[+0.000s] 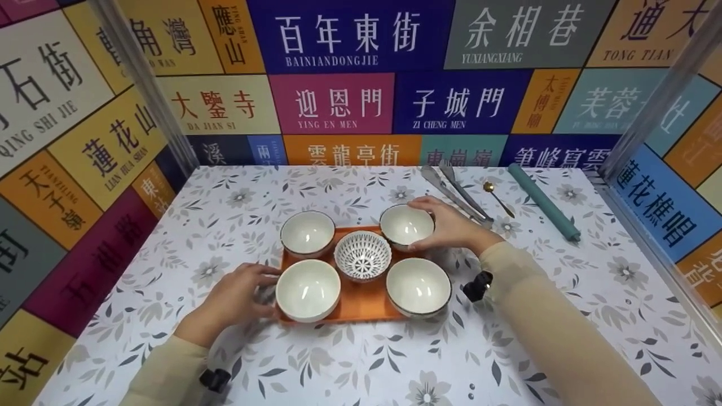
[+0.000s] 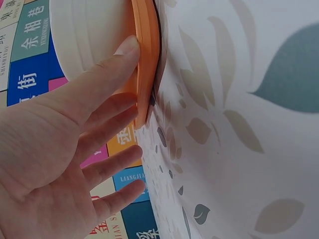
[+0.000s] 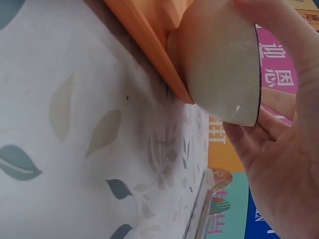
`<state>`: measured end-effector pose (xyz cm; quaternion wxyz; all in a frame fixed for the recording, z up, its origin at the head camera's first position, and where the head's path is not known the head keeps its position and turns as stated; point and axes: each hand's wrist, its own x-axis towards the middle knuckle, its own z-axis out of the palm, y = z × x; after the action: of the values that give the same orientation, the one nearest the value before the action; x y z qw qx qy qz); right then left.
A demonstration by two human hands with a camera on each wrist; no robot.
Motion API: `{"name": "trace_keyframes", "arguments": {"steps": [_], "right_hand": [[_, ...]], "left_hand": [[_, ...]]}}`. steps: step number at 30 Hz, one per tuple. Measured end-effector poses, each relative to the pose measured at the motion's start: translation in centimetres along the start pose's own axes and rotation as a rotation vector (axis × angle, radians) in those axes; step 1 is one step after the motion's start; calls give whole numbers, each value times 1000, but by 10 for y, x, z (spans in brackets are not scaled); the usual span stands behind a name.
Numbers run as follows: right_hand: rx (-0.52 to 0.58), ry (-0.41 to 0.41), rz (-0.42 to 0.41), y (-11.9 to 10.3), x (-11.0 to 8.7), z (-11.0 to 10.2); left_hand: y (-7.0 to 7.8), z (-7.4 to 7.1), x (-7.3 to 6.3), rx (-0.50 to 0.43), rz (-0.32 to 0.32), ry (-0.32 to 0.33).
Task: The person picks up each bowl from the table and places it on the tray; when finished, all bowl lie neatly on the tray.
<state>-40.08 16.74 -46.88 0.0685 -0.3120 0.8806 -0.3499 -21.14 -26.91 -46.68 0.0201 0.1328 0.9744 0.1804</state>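
Note:
An orange tray [image 1: 364, 301] lies on the table with white bowls at its corners and a black-patterned bowl [image 1: 362, 256] in the middle. My right hand [image 1: 448, 225] holds the back right bowl [image 1: 407, 226], thumb and fingers spread around its rim. The right wrist view shows this bowl [image 3: 219, 64] at the tray's corner. At the tray's left side, beside the front left bowl [image 1: 308, 290], is my left hand [image 1: 240, 293]. Its thumb rests at the tray's edge in the left wrist view, and the other fingers are extended. The back left bowl [image 1: 307, 234] and front right bowl [image 1: 418, 286] stand untouched.
Behind the tray to the right lie grey utensils [image 1: 457, 194], a small gold spoon [image 1: 498, 198] and a rolled green cloth or mat [image 1: 544, 203]. A floral cloth [image 1: 225, 225] covers the table. Sign-printed walls [image 1: 350, 101] stand at the back and sides.

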Motion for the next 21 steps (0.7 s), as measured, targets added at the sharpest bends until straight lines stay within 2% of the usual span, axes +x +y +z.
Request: {"name": "trace_keyframes", "arguments": {"steps": [3, 7, 14, 18, 21], "right_hand": [[4, 8, -5, 4, -3, 0], [10, 21, -1, 8, -10, 1], [21, 123, 81, 12, -34, -4], [-57, 143, 117, 18, -52, -8], [-132, 157, 127, 26, -66, -12]], "left_hand": [[0, 1, 1, 3, 22, 15], [0, 1, 0, 3, 9, 5], [-3, -1, -1, -33, -25, -38], [-12, -1, -1, -110, -31, -77], [-23, 1, 1, -171, -25, -65]]}}
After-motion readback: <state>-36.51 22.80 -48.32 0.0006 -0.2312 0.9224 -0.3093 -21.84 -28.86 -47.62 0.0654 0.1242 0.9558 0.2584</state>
